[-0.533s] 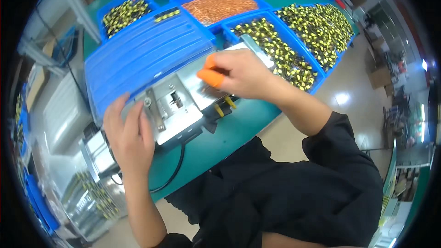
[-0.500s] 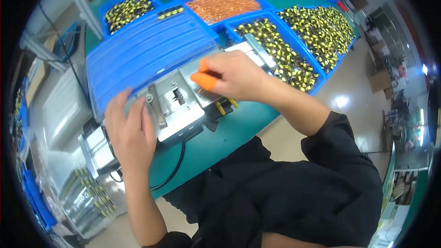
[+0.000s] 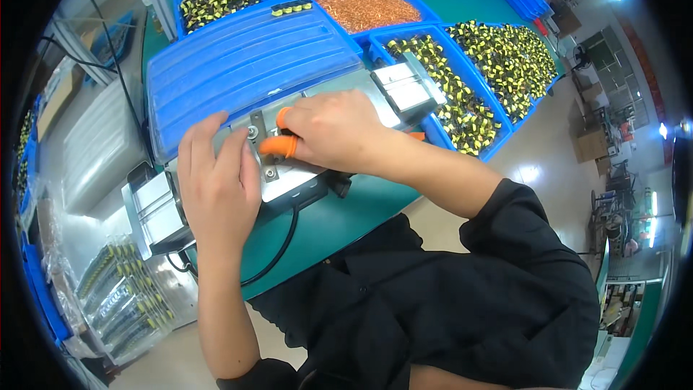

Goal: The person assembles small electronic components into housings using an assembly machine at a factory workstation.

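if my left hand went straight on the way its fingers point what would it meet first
Most likely the ribbed blue tray. The left hand points toward it, its fingertips seeming to overlap the near edge, though depth is unclear in this view.

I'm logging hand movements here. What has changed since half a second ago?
The right hand has moved left along the metal fixture, bringing its orange fingertips from right of the opening to the dark bar; it now hides the opening. Whether it took or released anything is hidden. The left hand stayed at the fixture's left part, and the copper-coloured pieces' tray stayed put.
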The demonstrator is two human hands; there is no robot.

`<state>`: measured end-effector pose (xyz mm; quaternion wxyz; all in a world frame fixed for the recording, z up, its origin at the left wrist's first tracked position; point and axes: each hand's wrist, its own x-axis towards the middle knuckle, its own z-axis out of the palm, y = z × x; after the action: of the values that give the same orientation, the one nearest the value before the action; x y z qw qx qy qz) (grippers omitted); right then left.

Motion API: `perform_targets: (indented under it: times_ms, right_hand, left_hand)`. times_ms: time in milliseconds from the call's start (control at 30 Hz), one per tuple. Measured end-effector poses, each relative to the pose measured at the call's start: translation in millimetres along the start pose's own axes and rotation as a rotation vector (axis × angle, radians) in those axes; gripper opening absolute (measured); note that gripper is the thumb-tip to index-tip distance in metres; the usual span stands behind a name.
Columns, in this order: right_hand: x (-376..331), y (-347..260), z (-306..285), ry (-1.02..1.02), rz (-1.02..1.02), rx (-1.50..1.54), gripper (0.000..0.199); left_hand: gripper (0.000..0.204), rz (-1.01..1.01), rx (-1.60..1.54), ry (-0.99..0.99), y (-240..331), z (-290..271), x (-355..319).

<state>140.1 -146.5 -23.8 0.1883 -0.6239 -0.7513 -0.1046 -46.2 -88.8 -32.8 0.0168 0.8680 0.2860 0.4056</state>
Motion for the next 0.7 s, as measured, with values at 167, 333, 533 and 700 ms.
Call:
perform_targets:
  times_ms: [167,333,533,700]
  right_hand:
    - [-5,23,-23,-0.037,-0.065,0.221,0.028]
    - [-8,26,-3,-0.052,-0.234,0.243,0.03]
    - [-5,18,11,0.003,-0.202,0.326,0.027]
    - [5,13,-8,-0.079,-0.233,0.21,0.026]
  left_hand:
    - [0.017,-0.006,-0.006,0.001,-1,3,0]
    - [0.018,0.012,0.015,0.017,-2,3,-1]
    - [0.019,0.032,-0.009,-0.008,-2,4,1]
    - [0.024,0.087,-0.007,-0.09,1,3,1]
